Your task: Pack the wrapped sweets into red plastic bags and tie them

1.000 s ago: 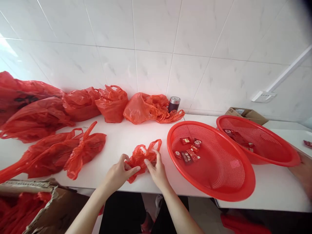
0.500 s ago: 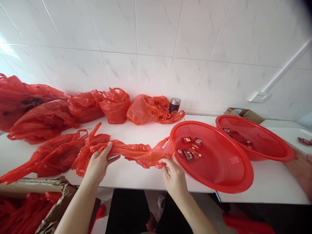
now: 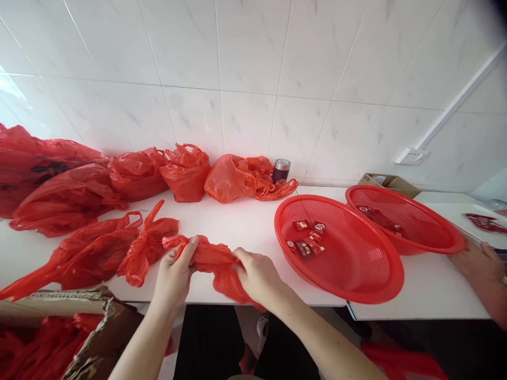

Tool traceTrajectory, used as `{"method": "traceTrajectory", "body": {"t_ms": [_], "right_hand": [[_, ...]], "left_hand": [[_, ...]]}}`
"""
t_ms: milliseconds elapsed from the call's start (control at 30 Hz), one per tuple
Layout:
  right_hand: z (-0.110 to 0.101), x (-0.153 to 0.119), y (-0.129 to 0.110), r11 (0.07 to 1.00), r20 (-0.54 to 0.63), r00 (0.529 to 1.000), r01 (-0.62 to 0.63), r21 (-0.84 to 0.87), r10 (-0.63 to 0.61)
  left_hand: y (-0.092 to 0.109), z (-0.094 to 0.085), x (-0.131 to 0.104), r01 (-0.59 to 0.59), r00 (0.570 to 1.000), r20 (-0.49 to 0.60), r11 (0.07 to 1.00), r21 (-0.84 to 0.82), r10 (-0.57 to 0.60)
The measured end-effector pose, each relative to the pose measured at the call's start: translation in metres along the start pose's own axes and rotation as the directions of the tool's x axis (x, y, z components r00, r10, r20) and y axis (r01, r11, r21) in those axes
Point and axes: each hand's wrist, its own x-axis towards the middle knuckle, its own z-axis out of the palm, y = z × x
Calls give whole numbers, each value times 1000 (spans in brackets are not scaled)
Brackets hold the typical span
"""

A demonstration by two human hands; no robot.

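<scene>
A crumpled red plastic bag (image 3: 216, 257) is stretched between my two hands above the front of the white table. My left hand (image 3: 177, 272) grips its gathered left end, thumb on top. The fingers of my right hand (image 3: 255, 272) close on the other end, and a loose part of the bag hangs below them. Left of my left hand lies a knotted red plastic bag (image 3: 148, 240). To the right of my hands stands a red plastic basket (image 3: 356, 253) with several small wrapped packets (image 3: 312, 245) inside.
Filled red bags (image 3: 186, 174) line the tiled wall, beside a dark lidded cup (image 3: 281, 171). A second red basket (image 3: 431, 227) stands at right, near another person's hand (image 3: 477, 258). A cardboard box (image 3: 101, 316) of red bags is at lower left.
My right hand has moved left, away from the basket, bringing its end of the bag along. The bag is now bunched shorter between my hands. My left hand has shifted slightly right.
</scene>
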Motion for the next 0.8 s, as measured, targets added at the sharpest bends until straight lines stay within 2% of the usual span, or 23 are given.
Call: {"method": "traceTrajectory", "body": {"t_ms": [100, 167, 267, 367, 500, 533, 600, 700, 800], "right_hand": [[-5, 6, 21, 995, -59, 995, -81, 58, 84], [-21, 8, 26, 994, -148, 985, -80, 74, 91], [-47, 12, 30, 997, -266, 962, -52, 62, 66], [-69, 16, 34, 1000, -306, 952, 12, -8, -14], [-86, 15, 28, 960, -211, 953, 167, -225, -216], [-85, 13, 21, 948, -205, 947, 194, -253, -249], [-76, 10, 2, 949, -176, 943, 250, -192, -284], [-44, 9, -22, 949, -23, 949, 314, -4, -314], [-8, 11, -18, 958, 36, 960, 280, -61, -278]], "left_hand": [[1, -13, 2, 111, 993, 53, 993, -39, -109], [1, -23, 3, 155, 979, 135, 988, -27, -150], [2, -33, 1, 153, 959, 234, 987, 50, -160], [5, -39, -1, 126, 950, 260, 974, 189, -173], [3, -41, 1, 78, 968, 196, 933, 351, -155], [2, -39, 1, 58, 975, 181, 933, 356, -129], [-1, -32, 0, 30, 976, 194, 939, 341, -102], [-4, -16, -7, 49, 954, 272, 958, 283, -129], [-5, -11, -14, 72, 957, 258, 967, 245, -136]]}}
